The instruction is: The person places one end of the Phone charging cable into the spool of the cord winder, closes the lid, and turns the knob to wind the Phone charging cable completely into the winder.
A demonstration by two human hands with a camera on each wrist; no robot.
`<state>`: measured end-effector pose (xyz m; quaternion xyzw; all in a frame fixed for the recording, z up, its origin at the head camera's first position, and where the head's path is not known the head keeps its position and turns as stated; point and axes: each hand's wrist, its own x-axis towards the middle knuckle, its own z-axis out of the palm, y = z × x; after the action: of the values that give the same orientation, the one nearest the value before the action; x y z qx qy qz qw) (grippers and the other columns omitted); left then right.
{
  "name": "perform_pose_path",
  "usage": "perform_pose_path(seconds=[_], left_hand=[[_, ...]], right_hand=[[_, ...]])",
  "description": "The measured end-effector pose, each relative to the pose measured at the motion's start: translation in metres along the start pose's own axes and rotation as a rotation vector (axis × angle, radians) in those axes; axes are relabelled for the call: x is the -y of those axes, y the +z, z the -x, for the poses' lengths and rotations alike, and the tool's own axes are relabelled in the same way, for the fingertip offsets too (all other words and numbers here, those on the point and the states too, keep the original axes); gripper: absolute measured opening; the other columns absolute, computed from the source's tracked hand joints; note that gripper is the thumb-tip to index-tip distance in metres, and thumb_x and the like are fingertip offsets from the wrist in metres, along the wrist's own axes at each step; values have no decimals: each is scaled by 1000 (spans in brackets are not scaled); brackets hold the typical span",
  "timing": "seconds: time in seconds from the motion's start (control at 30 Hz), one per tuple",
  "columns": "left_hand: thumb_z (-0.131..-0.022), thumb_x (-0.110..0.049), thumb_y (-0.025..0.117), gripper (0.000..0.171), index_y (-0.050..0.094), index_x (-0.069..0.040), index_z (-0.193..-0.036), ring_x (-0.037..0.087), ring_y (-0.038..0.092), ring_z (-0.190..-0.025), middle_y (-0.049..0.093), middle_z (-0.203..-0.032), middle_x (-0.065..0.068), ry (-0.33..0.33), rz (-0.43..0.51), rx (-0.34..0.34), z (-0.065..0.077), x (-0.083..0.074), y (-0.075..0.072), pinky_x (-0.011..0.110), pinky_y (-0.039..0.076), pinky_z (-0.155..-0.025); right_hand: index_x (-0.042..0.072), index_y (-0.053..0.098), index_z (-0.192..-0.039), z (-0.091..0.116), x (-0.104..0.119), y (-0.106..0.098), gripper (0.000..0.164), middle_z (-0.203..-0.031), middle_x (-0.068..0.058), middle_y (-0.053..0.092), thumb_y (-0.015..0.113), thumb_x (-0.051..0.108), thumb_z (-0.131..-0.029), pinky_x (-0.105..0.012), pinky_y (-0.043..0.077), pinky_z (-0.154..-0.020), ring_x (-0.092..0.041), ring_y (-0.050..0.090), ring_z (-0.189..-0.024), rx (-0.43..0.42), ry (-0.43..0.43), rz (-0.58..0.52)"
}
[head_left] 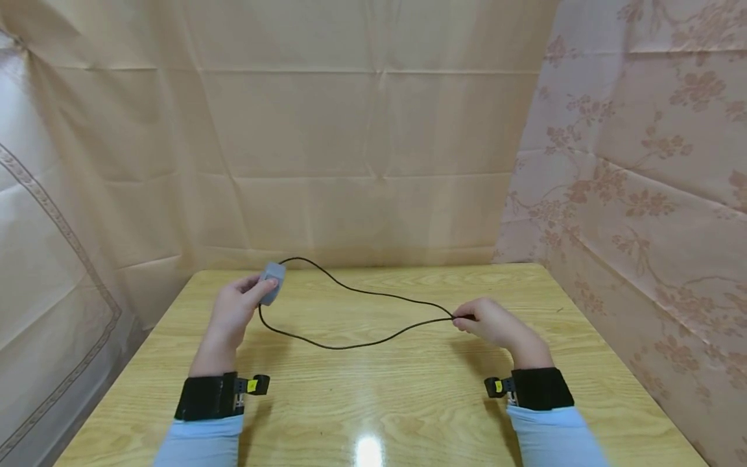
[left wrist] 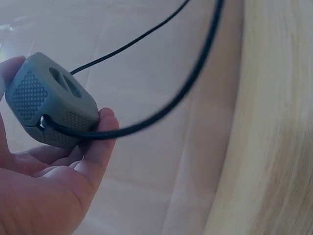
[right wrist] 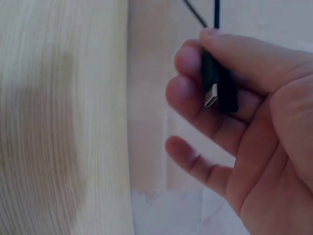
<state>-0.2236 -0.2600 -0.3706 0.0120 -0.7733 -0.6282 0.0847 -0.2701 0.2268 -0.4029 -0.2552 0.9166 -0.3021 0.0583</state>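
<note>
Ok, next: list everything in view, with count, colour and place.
Angular textured block: 1, grey, in left hand
Thin cord: two strands, black, between block and right hand
Metal-tipped plug: 1 clear, black and silver, in right hand
Wooden table: 1, yellowish, below hands
Plain cloth: 1, beige, behind table
Floral cloth: 1, pink, table's right
Patterned-border cloth: 1, whitish, table's left
Wrist straps with small devices: 2, black, wrists
Cloth sleeves: 2, light blue, forearms
Bare hands: 2, over table

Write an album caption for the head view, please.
Left hand grips a gray block, right hand pinches a looped black cable above a wood-grain table.
</note>
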Motion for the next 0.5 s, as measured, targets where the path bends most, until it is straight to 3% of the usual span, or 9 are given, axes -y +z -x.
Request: perform_pose_path(seconds=[0.23, 0.5], left_hand=[[-95, -36, 73, 76, 42, 6, -149, 39, 52, -126, 53, -139, 27, 11, -147, 98, 0, -3, 21, 55, 37, -109], [-91, -34, 78, 70, 50, 2, -143, 36, 57, -119, 58, -135, 22, 55, -216, 171, 0, 1, 39, 50, 49, -98]], right_hand=[[4, 74, -96, -8, 10, 13, 10, -88, 2, 69, 66, 8, -99, -37, 52, -73, -11, 58, -78, 58, -72, 162], [9, 73, -87, -8, 16, 23, 13, -71, 2, 61, 67, 7, -98, -33, 46, -61, -11, 52, -62, 120, 51, 153]])
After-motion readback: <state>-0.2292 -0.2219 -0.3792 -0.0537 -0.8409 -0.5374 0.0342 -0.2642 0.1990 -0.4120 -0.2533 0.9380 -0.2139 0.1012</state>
